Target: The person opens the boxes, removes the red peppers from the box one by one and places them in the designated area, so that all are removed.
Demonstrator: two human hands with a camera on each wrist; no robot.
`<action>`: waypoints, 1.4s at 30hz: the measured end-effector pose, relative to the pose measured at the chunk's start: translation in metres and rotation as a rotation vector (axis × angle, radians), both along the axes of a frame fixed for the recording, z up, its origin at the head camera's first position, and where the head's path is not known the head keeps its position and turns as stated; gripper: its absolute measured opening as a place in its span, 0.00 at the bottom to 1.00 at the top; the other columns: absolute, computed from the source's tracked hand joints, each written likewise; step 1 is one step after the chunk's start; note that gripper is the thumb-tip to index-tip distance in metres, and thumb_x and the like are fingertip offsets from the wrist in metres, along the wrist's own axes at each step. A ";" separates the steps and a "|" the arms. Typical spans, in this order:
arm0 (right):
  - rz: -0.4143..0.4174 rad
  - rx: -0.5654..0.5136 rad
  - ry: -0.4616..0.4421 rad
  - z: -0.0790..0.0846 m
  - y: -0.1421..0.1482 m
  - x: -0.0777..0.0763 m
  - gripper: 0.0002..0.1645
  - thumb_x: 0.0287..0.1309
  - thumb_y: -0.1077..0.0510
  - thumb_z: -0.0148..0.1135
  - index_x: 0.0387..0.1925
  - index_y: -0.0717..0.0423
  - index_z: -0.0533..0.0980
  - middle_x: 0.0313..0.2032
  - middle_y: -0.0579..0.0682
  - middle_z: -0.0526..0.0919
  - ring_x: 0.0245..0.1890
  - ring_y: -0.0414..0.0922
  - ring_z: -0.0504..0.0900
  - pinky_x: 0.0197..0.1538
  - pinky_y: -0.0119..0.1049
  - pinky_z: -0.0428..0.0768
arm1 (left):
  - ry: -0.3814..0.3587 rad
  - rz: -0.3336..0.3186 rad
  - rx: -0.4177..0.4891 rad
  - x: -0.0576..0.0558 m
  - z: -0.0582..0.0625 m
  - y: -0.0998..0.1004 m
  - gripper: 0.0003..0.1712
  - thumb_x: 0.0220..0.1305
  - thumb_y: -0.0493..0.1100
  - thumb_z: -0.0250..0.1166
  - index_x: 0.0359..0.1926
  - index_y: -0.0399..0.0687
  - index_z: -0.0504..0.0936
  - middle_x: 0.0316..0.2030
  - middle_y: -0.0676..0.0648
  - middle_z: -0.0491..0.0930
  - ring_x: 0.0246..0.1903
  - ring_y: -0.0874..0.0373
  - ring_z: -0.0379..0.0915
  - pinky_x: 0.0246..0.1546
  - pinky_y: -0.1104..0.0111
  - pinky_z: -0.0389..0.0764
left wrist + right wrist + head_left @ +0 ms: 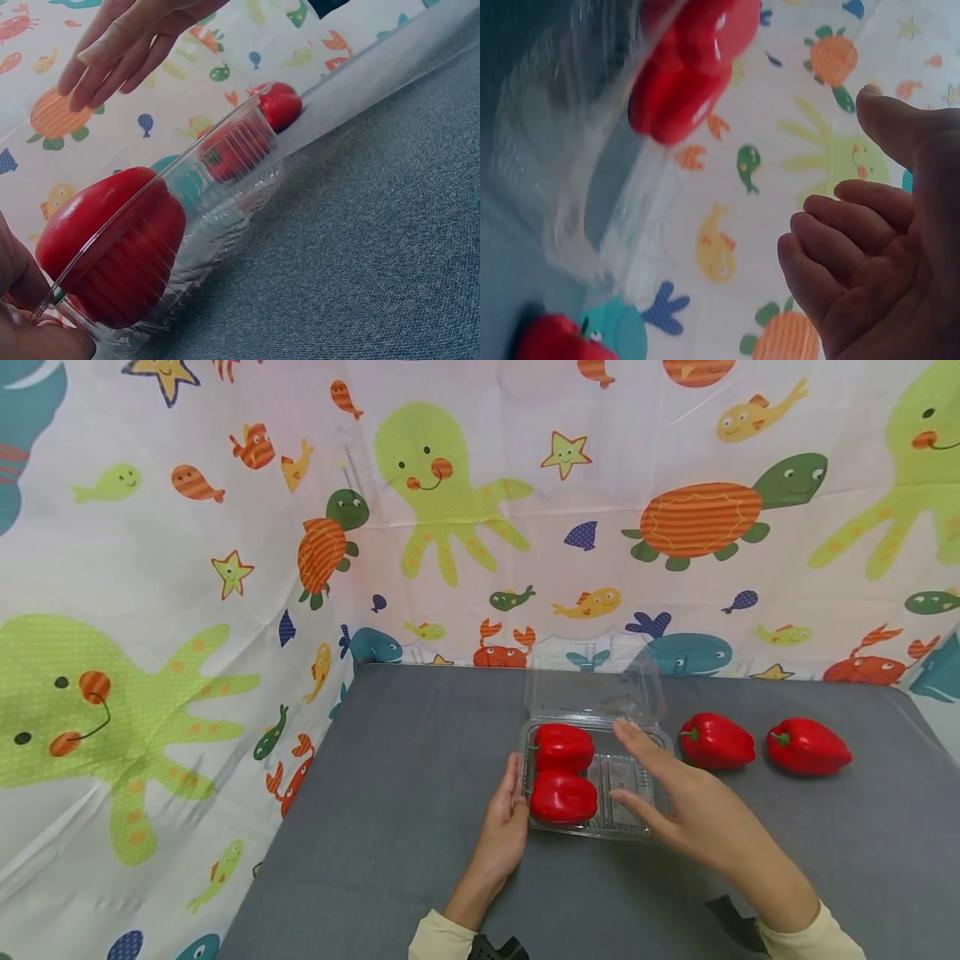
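Observation:
A clear plastic clamshell container [609,768] lies on the grey table with its lid [592,693] raised at the back. Two red bell peppers sit in its left half, a rear pepper [564,747] and a front pepper [564,798]. My left hand [501,831] holds the container's left side, and the left wrist view shows the rim between thumb and fingers. Over the container's right half hovers my right hand [705,818], fingers extended and thumb spread apart. Nothing is in its palm in the right wrist view.
To the right of the container, two more red bell peppers, one nearer [717,741] and one farther [808,747], lie on the table [405,793]. A curtain [465,610] printed with sea animals hangs along the back and left side.

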State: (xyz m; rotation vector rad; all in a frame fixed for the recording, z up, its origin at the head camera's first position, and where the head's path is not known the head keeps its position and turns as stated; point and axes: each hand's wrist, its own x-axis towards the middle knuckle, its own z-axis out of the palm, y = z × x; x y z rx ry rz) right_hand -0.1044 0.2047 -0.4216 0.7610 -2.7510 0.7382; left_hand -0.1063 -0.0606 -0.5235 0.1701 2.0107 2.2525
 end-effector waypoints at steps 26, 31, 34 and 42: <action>0.084 0.063 -0.033 -0.035 -0.054 -0.002 0.60 0.57 0.33 0.75 0.83 0.45 0.59 0.78 0.50 0.66 0.72 0.56 0.75 0.54 0.53 0.88 | 0.018 0.003 -0.027 0.001 0.002 -0.001 0.42 0.80 0.31 0.48 0.86 0.50 0.42 0.85 0.48 0.42 0.83 0.54 0.40 0.76 0.65 0.56; 0.082 0.067 -0.040 -0.038 -0.056 -0.003 0.60 0.56 0.32 0.75 0.83 0.48 0.60 0.78 0.51 0.66 0.72 0.56 0.75 0.54 0.53 0.88 | 0.014 -0.001 -0.024 0.002 0.002 -0.001 0.42 0.80 0.30 0.47 0.86 0.48 0.41 0.85 0.50 0.43 0.83 0.54 0.40 0.76 0.65 0.55; 0.089 0.064 -0.023 -0.039 -0.057 -0.003 0.60 0.56 0.34 0.77 0.82 0.49 0.61 0.78 0.51 0.66 0.72 0.55 0.74 0.53 0.52 0.88 | 0.012 -0.005 -0.017 0.002 0.001 -0.001 0.42 0.80 0.29 0.46 0.86 0.47 0.41 0.85 0.50 0.43 0.83 0.54 0.40 0.77 0.65 0.54; 0.100 0.055 0.002 -0.041 -0.061 -0.005 0.60 0.54 0.38 0.80 0.82 0.49 0.62 0.77 0.52 0.68 0.71 0.57 0.75 0.52 0.54 0.88 | 0.033 -0.011 -0.007 0.000 -0.001 0.000 0.41 0.79 0.27 0.44 0.86 0.46 0.41 0.85 0.47 0.41 0.83 0.53 0.38 0.78 0.65 0.52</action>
